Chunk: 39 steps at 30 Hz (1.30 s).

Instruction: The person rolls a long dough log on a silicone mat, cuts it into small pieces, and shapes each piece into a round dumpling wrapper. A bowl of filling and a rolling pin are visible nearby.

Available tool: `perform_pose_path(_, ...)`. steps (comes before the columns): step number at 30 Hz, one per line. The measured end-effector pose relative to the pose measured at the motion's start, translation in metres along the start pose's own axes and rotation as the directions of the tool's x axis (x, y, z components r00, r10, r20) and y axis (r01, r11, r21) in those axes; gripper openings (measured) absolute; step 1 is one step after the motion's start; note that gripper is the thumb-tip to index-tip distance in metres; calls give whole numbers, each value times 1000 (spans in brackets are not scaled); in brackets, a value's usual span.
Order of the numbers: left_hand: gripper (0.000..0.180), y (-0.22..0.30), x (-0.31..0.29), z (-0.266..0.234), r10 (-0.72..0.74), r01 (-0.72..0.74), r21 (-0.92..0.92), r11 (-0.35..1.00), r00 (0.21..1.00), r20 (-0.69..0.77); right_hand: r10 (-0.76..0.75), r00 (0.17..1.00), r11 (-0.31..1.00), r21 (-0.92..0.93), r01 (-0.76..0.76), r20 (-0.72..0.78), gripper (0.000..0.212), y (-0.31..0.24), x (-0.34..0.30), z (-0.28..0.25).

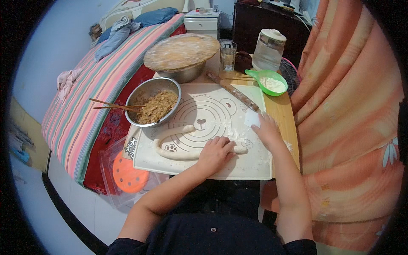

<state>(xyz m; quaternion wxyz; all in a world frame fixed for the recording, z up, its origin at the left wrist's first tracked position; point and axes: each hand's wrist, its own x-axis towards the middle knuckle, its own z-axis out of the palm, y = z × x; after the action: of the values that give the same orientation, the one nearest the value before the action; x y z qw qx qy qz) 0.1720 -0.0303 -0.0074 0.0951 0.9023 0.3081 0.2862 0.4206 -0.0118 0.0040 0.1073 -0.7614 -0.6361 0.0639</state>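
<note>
A long rope of dough (pixel 178 155) bends into a hook on a cream baking mat (pixel 148 168) printed with an animal face and rings. My left hand (pixel 216 153) lies over the rope near its right end, fingers curled on it. My right hand (pixel 267 129) grips a white flat dough scraper (pixel 251 118) at the mat's right side, to the right of the rope's end. Loose flour is scattered on the mat between the hands. Beyond the scraper, a wooden rolling pin (pixel 233 92) lies slantwise across the mat's far edge.
A metal bowl of brown filling (pixel 158 106) with chopsticks (pixel 112 105) stands at left. Behind it is a covered basin (pixel 182 53). Farther back are a glass (pixel 228 56), a water jug (pixel 268 50) and a green scoop of flour (pixel 272 83). A curtain (pixel 348 119) hangs at right.
</note>
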Motion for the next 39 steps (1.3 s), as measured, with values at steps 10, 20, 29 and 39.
perform_pose_path(10,26,7,-9,-3,-38,41,-22,999,993,108,128,980,984,-143,-106,155,59,-18,5,-53)
perform_pose_path(20,56,16,1,-11,-214,235,-453,860,972,98,79,958,517,810,-275,274,31,8,-46,-38)
perform_pose_path(29,43,32,71,-37,-419,532,-647,546,842,339,-185,912,895,320,310,-366,58,-32,-72,-19)
perform_pose_path(39,42,45,67,-33,-328,423,-302,854,890,317,-43,996,977,212,26,77,63,-75,-105,-56)
